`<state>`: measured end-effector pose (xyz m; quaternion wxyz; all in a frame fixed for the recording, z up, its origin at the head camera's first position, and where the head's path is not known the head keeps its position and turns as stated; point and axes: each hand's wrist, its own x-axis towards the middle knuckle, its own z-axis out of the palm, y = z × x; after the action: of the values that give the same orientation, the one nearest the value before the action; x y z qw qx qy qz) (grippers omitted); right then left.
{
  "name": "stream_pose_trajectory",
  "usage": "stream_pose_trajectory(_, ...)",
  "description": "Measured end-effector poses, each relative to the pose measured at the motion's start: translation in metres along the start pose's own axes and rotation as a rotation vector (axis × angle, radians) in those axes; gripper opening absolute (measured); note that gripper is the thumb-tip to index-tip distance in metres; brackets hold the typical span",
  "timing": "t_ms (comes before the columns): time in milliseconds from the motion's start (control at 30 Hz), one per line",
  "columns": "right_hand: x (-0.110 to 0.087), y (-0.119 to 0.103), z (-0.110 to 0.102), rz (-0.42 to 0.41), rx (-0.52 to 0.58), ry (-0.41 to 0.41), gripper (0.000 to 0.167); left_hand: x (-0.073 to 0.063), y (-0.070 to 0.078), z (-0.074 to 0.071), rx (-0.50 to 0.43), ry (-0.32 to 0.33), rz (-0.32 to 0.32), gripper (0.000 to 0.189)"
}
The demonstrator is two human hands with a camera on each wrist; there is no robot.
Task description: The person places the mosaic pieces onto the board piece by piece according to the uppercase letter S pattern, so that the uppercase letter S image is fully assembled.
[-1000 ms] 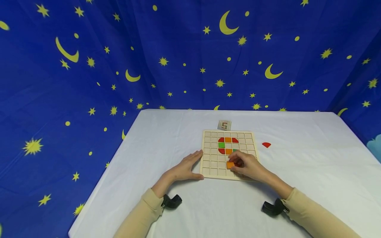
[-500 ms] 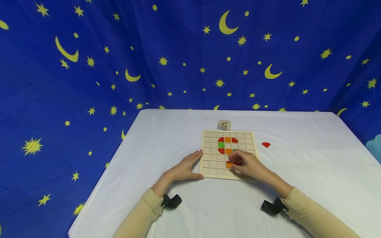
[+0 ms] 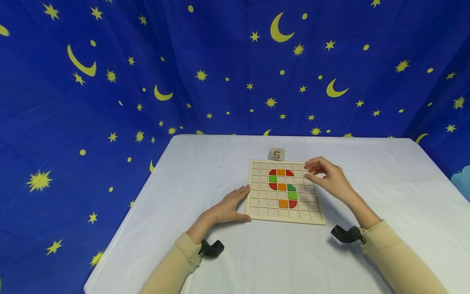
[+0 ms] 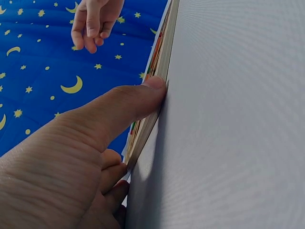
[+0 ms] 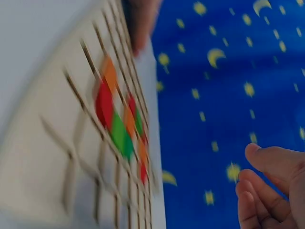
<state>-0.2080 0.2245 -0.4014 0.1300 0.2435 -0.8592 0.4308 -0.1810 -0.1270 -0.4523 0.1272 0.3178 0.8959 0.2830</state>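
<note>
A wooden grid board (image 3: 263,203) lies on the table, with red, orange and green pieces set in its cells in an S-like curve. At the curve's lower end an orange square (image 3: 284,203) sits beside a red quarter-round piece (image 3: 292,203). My left hand (image 3: 229,207) rests against the board's left edge, thumb and fingers extended, touching the rim in the left wrist view. Over the board's right side hovers my right hand (image 3: 329,178), fingers loosely bent and holding nothing. It mostly hides a loose red piece (image 3: 324,177) on the cloth.
Behind the board lies a small patterned card (image 3: 277,154) with an S shape on a grid. White cloth (image 3: 205,163) covers the table. A blue curtain (image 3: 227,61) with yellow stars and moons hangs behind and at the sides.
My right hand has left the orange square in its cell at the lower end of the curve and moved up and right, off the pieces. The left hand has stayed still.
</note>
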Motion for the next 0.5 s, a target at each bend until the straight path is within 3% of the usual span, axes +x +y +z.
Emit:
stream_pose_trajectory(167,-0.004,0.028,-0.031,0.163,0.067,0.161,0.037,-0.001,0.0,0.0,0.001,0.002,0.0,0.098)
stream_pose_trajectory(300,-0.011,0.047,-0.042,0.263,0.082,0.206,0.042,-0.001,-0.001,0.0,0.005,-0.001,0.0,0.098)
stream_pose_trajectory(500,-0.02,0.065,-0.041,0.34,-0.043,0.114,0.042,-0.001,-0.001,0.001,0.004,0.001,0.002,0.098)
